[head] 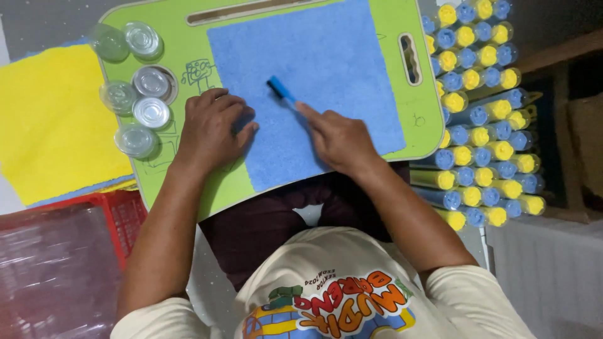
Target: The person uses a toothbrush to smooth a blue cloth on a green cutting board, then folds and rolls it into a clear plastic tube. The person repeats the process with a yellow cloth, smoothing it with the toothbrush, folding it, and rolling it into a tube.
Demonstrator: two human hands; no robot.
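The right hand (pixel 339 139) is pinching a small blue stick (pixel 281 90), laying it on the blue cloth (pixel 326 56). The left hand (pixel 212 125) is lying open and flat, pressing the cloth's left edge to the green lap board (pixel 182 47). This looks like the start of rolling; next, the cloth needs wrapping tightly round the stick. Clear caps (pixel 151 113) are sitting at the left and filled tubes (pixel 480 135) at the right.

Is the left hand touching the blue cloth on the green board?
Touching. The head view shows the left hand pressed flat, its fingertips lying over the left edge of the blue cloth on the green board.
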